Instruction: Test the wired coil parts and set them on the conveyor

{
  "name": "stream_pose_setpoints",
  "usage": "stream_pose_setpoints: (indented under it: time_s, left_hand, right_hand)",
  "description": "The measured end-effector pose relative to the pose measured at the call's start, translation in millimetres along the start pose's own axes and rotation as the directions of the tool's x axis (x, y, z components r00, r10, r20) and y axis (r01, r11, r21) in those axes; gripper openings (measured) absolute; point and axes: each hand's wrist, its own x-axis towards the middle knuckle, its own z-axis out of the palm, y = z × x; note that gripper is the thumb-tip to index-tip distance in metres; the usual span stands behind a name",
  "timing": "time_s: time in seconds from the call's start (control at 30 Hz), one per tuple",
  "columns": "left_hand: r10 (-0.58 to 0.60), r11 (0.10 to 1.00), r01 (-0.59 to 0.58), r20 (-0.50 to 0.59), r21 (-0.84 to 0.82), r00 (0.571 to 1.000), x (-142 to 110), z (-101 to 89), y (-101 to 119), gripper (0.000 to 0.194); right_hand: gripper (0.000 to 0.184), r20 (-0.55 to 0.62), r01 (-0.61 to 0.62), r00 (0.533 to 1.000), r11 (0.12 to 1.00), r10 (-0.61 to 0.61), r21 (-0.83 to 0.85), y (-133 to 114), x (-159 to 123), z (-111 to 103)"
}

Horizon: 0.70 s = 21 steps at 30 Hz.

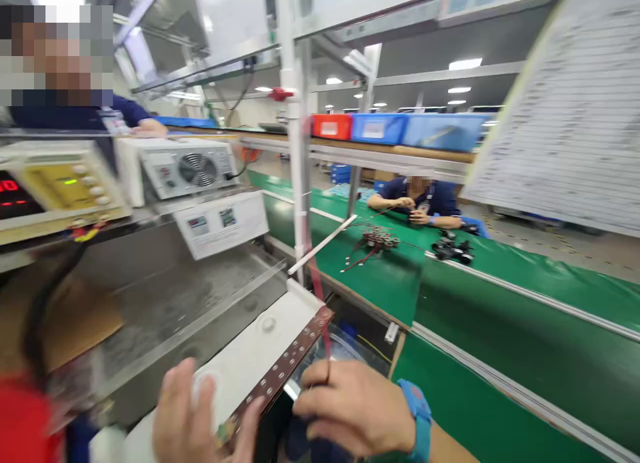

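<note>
My left hand point(193, 419) is at the bottom edge, fingers curled, thumb pressed on the near end of a brown strip with pale dots point(287, 364). The strip runs diagonally along the edge of a white machine housing point(250, 356). A blurred whitish round thing point(206, 383) sits under the left fingers. My right hand point(353, 409), with a blue wristband point(419, 416), is closed just right of the strip. Its fingers pinch a thin red cord point(320, 296) that rises past the white post. What lies under the right palm is hidden.
A green conveyor belt point(500, 329) runs to the right, with wired parts point(377, 239) and dark parts point(453, 248) on it. A seated person point(417, 199) works behind it. Another person point(75, 109) stands at the upper left. Instruments point(60, 186) and a fan unit point(185, 169) stand at the left. Red and blue bins point(390, 126) line a shelf.
</note>
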Motion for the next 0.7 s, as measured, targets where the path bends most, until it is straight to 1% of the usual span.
stream_pose_setpoints:
  time_s: [0.03,0.07,0.1,0.13,0.17,0.2,0.23,0.27,0.3,0.33,0.37,0.4,0.43,0.47,0.5,0.53,0.6,0.63,0.67,0.7]
  left_hand:
    - [0.077,0.996,-0.079,0.032,0.051,0.997,5.5,-7.1,5.8,0.094]
    - [0.125,0.987,-0.134,0.104,0.085,0.987,8.3,-14.1,7.4,0.082]
    - [0.119,0.984,-0.142,0.19,0.108,0.974,8.0,-21.1,4.4,0.066]
    - [0.062,0.987,-0.099,0.263,0.129,0.963,4.7,-28.7,-2.8,0.049]
    - [-0.026,0.987,-0.025,0.319,0.156,0.947,-1.4,-37.1,-13.1,0.036]
    - [-0.139,0.978,0.07,0.356,0.199,0.924,-9.6,-46.6,-25.1,0.03]
    - [-0.261,0.952,0.17,0.381,0.256,0.887,-19.1,-57.1,-37.4,0.028]
    - [-0.385,0.908,0.263,0.407,0.325,0.828,-28.8,-67.9,-48.8,0.029]
    - [-0.505,0.85,0.341,0.437,0.402,0.744,-38.1,-78.7,-58.6,0.029]
    - [-0.611,0.783,0.4,0.464,0.476,0.642,-46.4,-88.9,-66.5,0.029]
    - [-0.695,0.716,0.443,0.486,0.54,0.53,-53.8,-98.1,-72.4,0.03]
    - [-0.755,0.656,0.473,0.501,0.588,0.423,-60.7,-106.1,-76.7,0.031]
    - [-0.795,0.605,0.5,0.506,0.619,0.336,-67.6,-113.0,-79.6,0.032]
    - [-0.822,0.562,0.535,0.5,0.631,0.274,-75.2,-118.6,-81.6,0.032]
    - [-0.839,0.525,0.584,0.491,0.62,0.233,-83.9,-123.0,-82.8,0.033]
    - [-0.849,0.49,0.649,0.486,0.582,0.206,-94.1,-126.1,-83.4,0.034]
    - [-0.848,0.401,0.818,0.504,0.412,0.162,-117.7,-128.2,-82.6,0.038]
    - [-0.839,0.324,0.9,0.529,0.292,0.131,-130.0,-126.9,-81.1,0.042]
    - [-0.82,0.215,0.963,0.565,0.164,0.087,-141.5,-124.1,-78.7,0.047]
    - [-0.791,0.079,0.995,0.611,0.053,0.03,-151.3,-119.7,-75.3,0.052]
  right_hand:
    - [0.027,0.088,0.078,0.993,0.996,-0.081,0.039,-9.9,14.0,15.6]
    - [0.029,0.148,0.132,0.979,0.988,-0.143,0.082,-17.0,24.9,30.1]
    - [0.031,0.188,0.162,0.965,0.978,-0.185,0.132,-20.6,33.5,43.5]
    - [0.032,0.209,0.166,0.957,0.969,-0.204,0.184,-20.2,41.1,55.9]
    - [0.035,0.213,0.149,0.957,0.962,-0.199,0.23,-15.9,49.0,67.7]
    - [0.039,0.207,0.114,0.963,0.959,-0.171,0.261,-7.8,58.1,79.5]
    - [0.045,0.194,0.071,0.973,0.958,-0.128,0.278,3.1,69.0,91.8]
    - [0.05,0.178,0.026,0.981,0.96,-0.078,0.28,16.0,81.9,105.1]
    - [0.053,0.162,-0.016,0.986,0.963,-0.029,0.27,29.8,96.5,119.5]
    - [0.053,0.149,-0.049,0.989,0.967,0.011,0.25,43.8,112.4,135.0]
    - [0.05,0.143,-0.074,0.989,0.971,0.042,0.228,57.0,128.8,151.4]
    - [0.044,0.145,-0.092,0.987,0.974,0.063,0.208,68.8,144.8,168.5]
    - [0.037,0.154,-0.103,0.985,0.976,0.074,0.193,78.9,159.7,185.7]
    - [0.032,0.168,-0.11,0.983,0.977,0.079,0.184,86.9,172.9,202.5]
    - [0.029,0.185,-0.116,0.979,0.976,0.081,0.182,92.8,183.7,218.4]
    - [0.029,0.204,-0.119,0.976,0.975,0.08,0.187,96.9,191.9,232.8]
    - [0.03,0.233,-0.12,0.97,0.973,0.072,0.199,101.1,200.7,255.7]
    - [0.03,0.248,-0.116,0.967,0.972,0.064,0.203,102.2,201.9,263.8]
    - [0.03,0.263,-0.115,0.963,0.972,0.058,0.205,103.2,201.7,269.6]
    - [0.03,0.275,-0.114,0.96,0.971,0.054,0.21,104.2,200.5,273.4]
